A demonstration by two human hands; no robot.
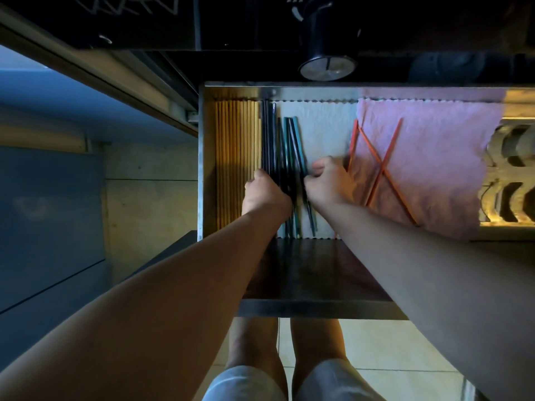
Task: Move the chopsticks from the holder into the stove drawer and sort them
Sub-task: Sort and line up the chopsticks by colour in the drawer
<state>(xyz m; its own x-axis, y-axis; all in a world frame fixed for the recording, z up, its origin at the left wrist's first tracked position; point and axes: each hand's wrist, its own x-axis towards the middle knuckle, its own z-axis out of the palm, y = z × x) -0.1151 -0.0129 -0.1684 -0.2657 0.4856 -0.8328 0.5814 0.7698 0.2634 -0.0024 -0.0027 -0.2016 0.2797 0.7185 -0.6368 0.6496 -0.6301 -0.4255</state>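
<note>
The stove drawer [202, 157] is pulled out below me. At its left lie several wooden chopsticks [236, 157] in a neat row. Beside them sit several black chopsticks [268, 137] and teal chopsticks [293, 143], fanned loosely on a white cloth [321, 131]. My left hand [265, 195] has curled fingers against the left side of the dark bunch. My right hand [328, 183] pinches the bunch from the right. Three orange chopsticks [382, 166] lie crossed on a pink cloth [428, 157].
A black stove knob [327, 47] juts out above the drawer's back edge. The drawer's dark front panel [315, 273] lies between my arms. A patterned metal rack [509, 180] fills the drawer's right side. Tiled floor and my legs [286, 360] are below.
</note>
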